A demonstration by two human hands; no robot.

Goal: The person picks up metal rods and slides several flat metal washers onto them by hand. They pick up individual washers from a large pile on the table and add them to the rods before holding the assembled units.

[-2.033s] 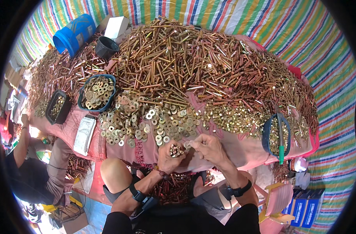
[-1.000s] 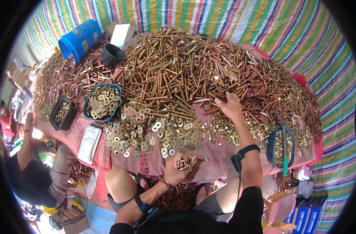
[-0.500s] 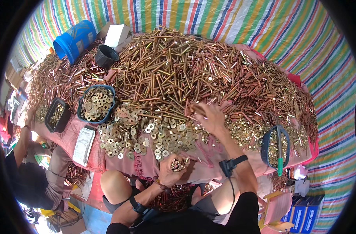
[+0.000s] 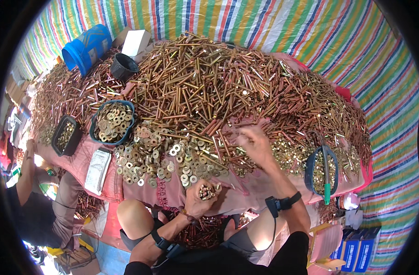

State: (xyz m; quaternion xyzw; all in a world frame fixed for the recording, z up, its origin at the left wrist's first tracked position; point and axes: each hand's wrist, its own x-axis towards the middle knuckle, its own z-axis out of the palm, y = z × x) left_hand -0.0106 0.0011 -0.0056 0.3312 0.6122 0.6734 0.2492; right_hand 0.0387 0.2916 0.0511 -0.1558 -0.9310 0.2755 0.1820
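Note:
My left hand (image 4: 199, 199) is closed around a bundle of metal bolts (image 4: 209, 191), their ends pointing up, just over the near edge of the pink cloth (image 4: 138, 193). Farther right, my right hand (image 4: 256, 145) hovers at the near slope of a large heap of coppery bolts (image 4: 195, 82). Motion smears its fingers, so whether they hold anything does not show. Loose bolts lie beside it on the cloth. Flat washers (image 4: 149, 158) spread left of centre, and small nuts (image 4: 285, 156) are scattered right of my right hand.
Washers fill a blue basin (image 4: 133, 130). A dark tub (image 4: 58, 142) and a basket with a green-ended handle (image 4: 309, 183) hold small parts. A blue bucket (image 4: 88, 46) and black pot (image 4: 125, 66) rest on the heap. Another person's arm (image 4: 25, 172) is at far left.
My right hand has moved slightly right and nearer to me, away from the bolts it was among. Several bolts now lie spread where it was. My left hand keeps its bundle.

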